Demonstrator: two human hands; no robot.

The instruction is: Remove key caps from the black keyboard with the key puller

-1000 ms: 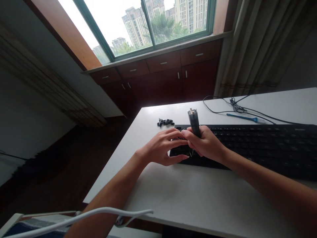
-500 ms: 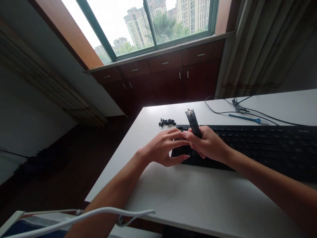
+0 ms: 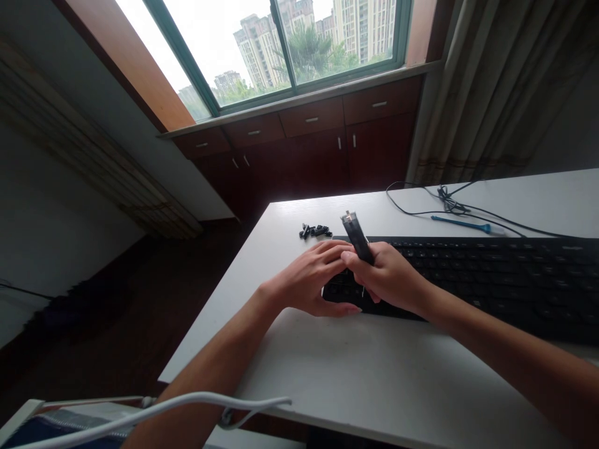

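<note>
A black keyboard (image 3: 472, 274) lies along the white table, its left end under both hands. My right hand (image 3: 390, 274) is closed around a slim black keycap puller (image 3: 358, 238). The tool's clear end with a small metal tip points up and away, and a thin wire shows below the fist. My left hand (image 3: 313, 277) rests over the keyboard's left corner, fingers stretched toward my right hand and the thumb apart along the front edge. The keys between the two hands are mostly hidden. Just beyond my left hand sits a small pile of loose black keycaps (image 3: 314, 231).
A blue stick-like brush (image 3: 461, 223) and a tangled black cable (image 3: 449, 199) lie behind the keyboard. The white table (image 3: 299, 368) ends in an edge on the left. A white curved tube (image 3: 187, 399) crosses the lower left, near my left forearm.
My right hand and the keycap puller have shifted slightly left and toward me. My left fingers have drawn closer together, and its thumb has moved lower toward the keyboard's front edge.
</note>
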